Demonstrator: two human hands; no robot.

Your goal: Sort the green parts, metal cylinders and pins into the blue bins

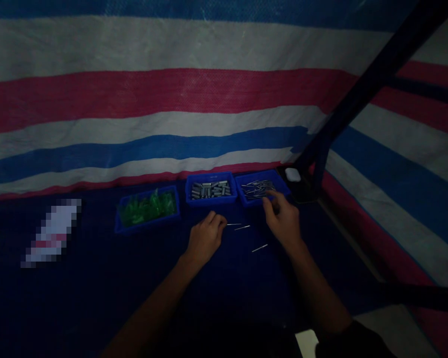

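Observation:
My left hand is closed in a pinch on a thin metal rod, which sticks out to the right of the fingertips. Two similar loose rods lie on the dark blue tabletop: one rod just beyond it, another rod nearer to me. At the front edge of the right-hand blue bin is my right hand, thumb and forefinger apart, with nothing visible between them. Inside that bin lies a jumble of thin metal rods. Dim light hides fine detail.
The middle blue bin holds short metal cylinders. Green plastic pieces fill the left blue bin. A blurred white packet lies far left. At the back right are a small white case and a dark frame post. Striped sheeting surrounds the table.

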